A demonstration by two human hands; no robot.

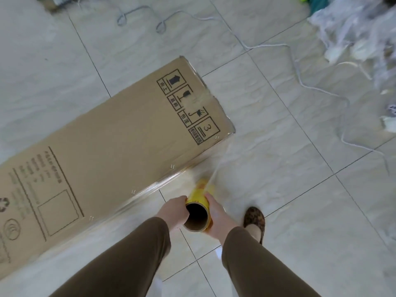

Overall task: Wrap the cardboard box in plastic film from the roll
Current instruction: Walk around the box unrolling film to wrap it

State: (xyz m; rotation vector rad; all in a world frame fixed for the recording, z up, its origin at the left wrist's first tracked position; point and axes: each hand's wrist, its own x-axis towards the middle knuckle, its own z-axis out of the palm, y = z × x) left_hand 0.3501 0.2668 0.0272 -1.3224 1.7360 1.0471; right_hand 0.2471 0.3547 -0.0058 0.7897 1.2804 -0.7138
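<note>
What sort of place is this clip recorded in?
Probably an indoor room used for packing, perhaps a home or small workshop: a glossy tiled floor, a long cardboard box lying on it, loose white cord and crumpled plastic scraps nearby.

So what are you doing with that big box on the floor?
A person is wrapping the long cardboard box in clear plastic film. Both hands hold the yellow roll, the left hand on one side and the right hand on the other. The film stretches from the roll up to the box's near corner, and shiny film already lies along the box's near edge. The box lies flat on the tiled floor, with white cord lying loose beyond it.
</note>
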